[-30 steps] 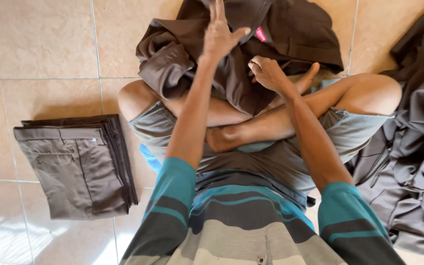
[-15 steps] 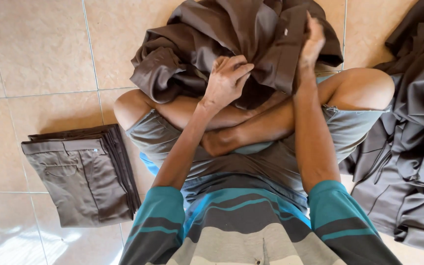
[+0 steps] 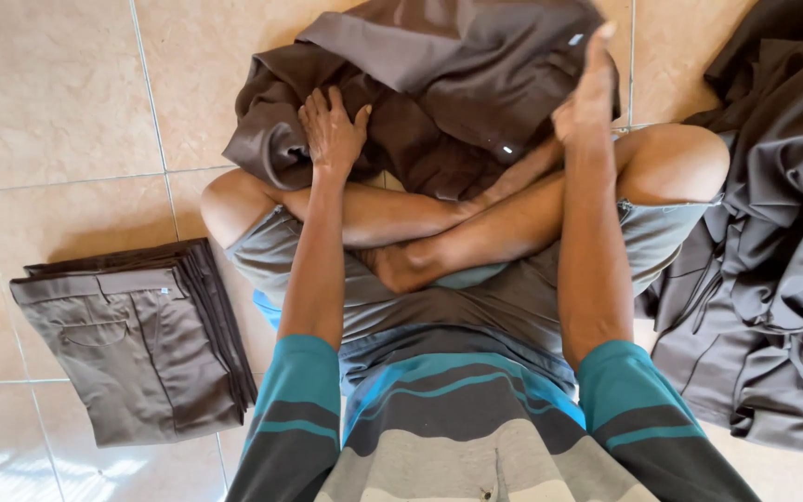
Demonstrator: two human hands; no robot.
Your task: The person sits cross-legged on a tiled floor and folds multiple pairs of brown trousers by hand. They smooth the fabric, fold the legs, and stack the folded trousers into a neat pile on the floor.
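I sit cross-legged on a tiled floor with a crumpled dark brown garment bunched over my shins. My left hand lies on the garment's left side, fingers closed into the cloth. My right hand grips the garment's right edge, thumb side up, beside a small white tag. The garment's far part runs out of view at the top.
A neat stack of folded brown trousers lies on the floor to my left. A loose heap of dark grey-brown clothes lies against my right knee. Beige tiles surround me.
Both hands came down from the raised cloth and drew the garment closer over my legs. The left hand moved left onto the cloth; the right hand shifted to the right edge.
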